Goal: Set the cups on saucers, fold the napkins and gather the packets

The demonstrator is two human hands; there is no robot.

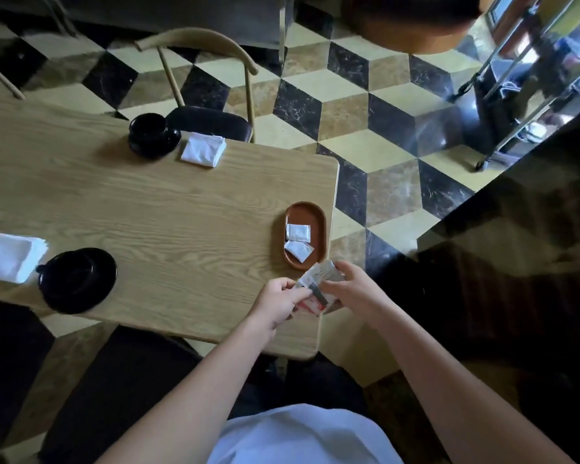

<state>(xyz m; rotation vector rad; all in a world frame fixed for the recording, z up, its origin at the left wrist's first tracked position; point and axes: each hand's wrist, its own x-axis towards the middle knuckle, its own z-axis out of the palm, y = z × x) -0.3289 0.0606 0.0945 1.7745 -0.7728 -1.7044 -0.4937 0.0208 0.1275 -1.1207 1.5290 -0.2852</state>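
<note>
Over the table's near right corner, my left hand point(278, 301) and my right hand point(352, 289) both grip a small bunch of packets point(317, 286), white with red and black print. Just beyond them lies an oval brown tray point(318, 216) with two white packets point(298, 232) in it. A black cup on a black saucer point(77, 279) stands near the front left, with a folded white napkin point(12, 256) to its left. A second black cup on its saucer point(153, 135) stands at the far edge, beside another folded white napkin point(203, 150).
The wooden table point(148, 202) ends just right of the tray. A wooden chair with a black seat point(211, 122) stands behind the far edge. A metal trolley point(523, 95) is at the far right on the chequered floor, a dark counter point(516, 246) at my right.
</note>
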